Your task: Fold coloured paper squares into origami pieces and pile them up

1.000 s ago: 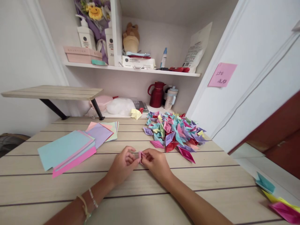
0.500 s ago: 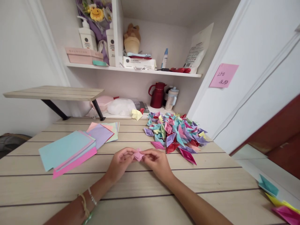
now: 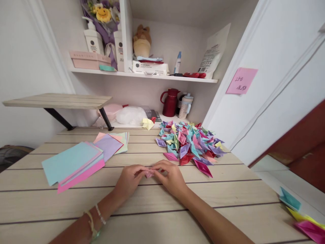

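A small pink folded paper piece (image 3: 149, 174) lies on the wooden table (image 3: 152, 200) between my hands. My left hand (image 3: 130, 179) and my right hand (image 3: 170, 177) both have their fingertips closed on it and press it against the tabletop, covering most of it. A heap of folded paper boats (image 3: 190, 142) in pink, teal, purple, red and yellow lies just beyond my right hand. To the left sits a stack of flat coloured paper sheets (image 3: 76, 161), teal on top and pink beneath.
A raised wooden shelf board (image 3: 58, 100) stands at the back left. A red jug (image 3: 169, 101) and a cup (image 3: 185, 105) sit at the back. A wall shelf (image 3: 142, 75) holds bottles and boxes. More folded pieces (image 3: 299, 211) lie at the right edge.
The pink piece was held up between my fingertips and spread open; now both hands have lowered and press it flat onto the table.
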Available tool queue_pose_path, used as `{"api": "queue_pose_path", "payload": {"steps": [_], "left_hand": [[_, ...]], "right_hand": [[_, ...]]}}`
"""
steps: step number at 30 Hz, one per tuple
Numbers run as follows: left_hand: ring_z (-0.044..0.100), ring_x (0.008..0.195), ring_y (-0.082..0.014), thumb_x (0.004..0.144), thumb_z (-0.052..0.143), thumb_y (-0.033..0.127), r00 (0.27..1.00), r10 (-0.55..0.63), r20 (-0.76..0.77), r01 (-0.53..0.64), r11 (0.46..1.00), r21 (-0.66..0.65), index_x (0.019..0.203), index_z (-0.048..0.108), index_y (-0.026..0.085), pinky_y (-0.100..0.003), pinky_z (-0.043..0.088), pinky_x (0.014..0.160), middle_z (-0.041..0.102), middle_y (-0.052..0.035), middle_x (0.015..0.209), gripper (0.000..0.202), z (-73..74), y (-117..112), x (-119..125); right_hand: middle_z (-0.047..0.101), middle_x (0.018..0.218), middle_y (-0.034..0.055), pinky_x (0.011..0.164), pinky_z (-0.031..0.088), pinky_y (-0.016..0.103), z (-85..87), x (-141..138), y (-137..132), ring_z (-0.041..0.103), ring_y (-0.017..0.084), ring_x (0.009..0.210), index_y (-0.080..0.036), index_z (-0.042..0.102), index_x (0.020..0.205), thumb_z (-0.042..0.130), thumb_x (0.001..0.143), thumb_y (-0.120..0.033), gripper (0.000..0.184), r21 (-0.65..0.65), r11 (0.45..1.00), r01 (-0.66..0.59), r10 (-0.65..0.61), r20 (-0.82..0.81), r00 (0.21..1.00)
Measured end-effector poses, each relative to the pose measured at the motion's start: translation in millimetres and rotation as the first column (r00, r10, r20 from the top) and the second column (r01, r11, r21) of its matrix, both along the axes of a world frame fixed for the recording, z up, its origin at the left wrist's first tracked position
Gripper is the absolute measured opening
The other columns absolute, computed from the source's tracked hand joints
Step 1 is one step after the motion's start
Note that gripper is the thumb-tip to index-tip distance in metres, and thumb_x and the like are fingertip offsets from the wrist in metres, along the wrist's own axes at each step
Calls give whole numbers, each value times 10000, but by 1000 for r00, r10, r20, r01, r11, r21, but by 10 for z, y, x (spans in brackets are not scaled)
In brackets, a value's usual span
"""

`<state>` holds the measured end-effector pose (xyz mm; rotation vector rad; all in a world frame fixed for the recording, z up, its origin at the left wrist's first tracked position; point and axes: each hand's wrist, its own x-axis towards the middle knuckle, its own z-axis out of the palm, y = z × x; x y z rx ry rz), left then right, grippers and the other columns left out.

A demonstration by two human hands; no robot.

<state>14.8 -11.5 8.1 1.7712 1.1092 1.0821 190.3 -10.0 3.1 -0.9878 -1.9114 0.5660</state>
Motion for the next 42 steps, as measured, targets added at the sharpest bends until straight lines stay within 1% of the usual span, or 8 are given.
{"api": "queue_pose_path", "payload": {"steps": [4,8,18,22,26,29,32,42], "left_hand": [[621,678,-196,736,566,313,999,42,19,-41,999,-28,707,698,213,-258,467,652,700,-22,696,168,-26,12,1],[614,671,-181,734,570,307,995,63,75,-58,996,-63,693,676,188,-246,465,651,687,-21,686,165,-50,35,-5],[613,734,-169,706,630,280,927,121,355,-43,974,-220,711,623,152,-274,477,729,670,-26,714,129,-61,69,31],[611,899,-199,662,679,278,897,124,424,-2,961,-277,883,627,154,-301,461,821,682,-73,937,259,-58,97,6],[602,964,-225,601,733,211,908,-16,419,169,929,-330,1081,558,166,-343,460,850,650,-102,1057,513,-104,137,-33],[620,932,-223,617,720,188,910,-86,407,234,915,-329,1092,552,162,-355,473,832,667,-102,1023,504,-137,135,-30],[620,936,-220,608,725,166,915,-77,395,206,933,-294,1023,586,154,-349,468,847,664,-103,1038,438,-144,120,-10],[638,900,-214,616,719,164,921,-39,388,145,958,-248,883,576,145,-351,475,838,680,-88,971,303,-179,120,4]], "right_hand": [[653,763,40,578,453,259,-11,13,12,588,166,689,-224,678,789,578,778,-251,105,-41,998,37,-37,19,999],[653,738,28,588,451,256,-33,17,35,585,154,661,-214,673,758,597,757,-235,79,-78,995,65,-63,24,998],[664,762,29,571,452,223,-75,-117,-15,600,139,664,-179,653,762,576,745,-190,80,-219,976,19,-32,-55,998],[648,750,33,562,456,227,-90,-71,17,591,141,661,-179,646,777,554,772,-212,97,-129,989,74,-82,-57,995],[642,758,30,622,463,265,-66,9,41,585,164,716,-202,644,782,558,785,-217,88,44,988,146,-147,11,989],[644,781,28,680,455,285,-37,27,24,584,174,756,-218,647,804,561,790,-212,88,151,976,156,-169,83,982],[655,790,26,700,445,297,-21,15,0,588,181,765,-225,646,837,544,805,-219,107,210,965,158,-189,137,972],[681,845,7,696,460,292,-24,-19,-28,602,179,780,-234,630,905,603,740,-225,167,107,946,306,-314,67,947]]}}
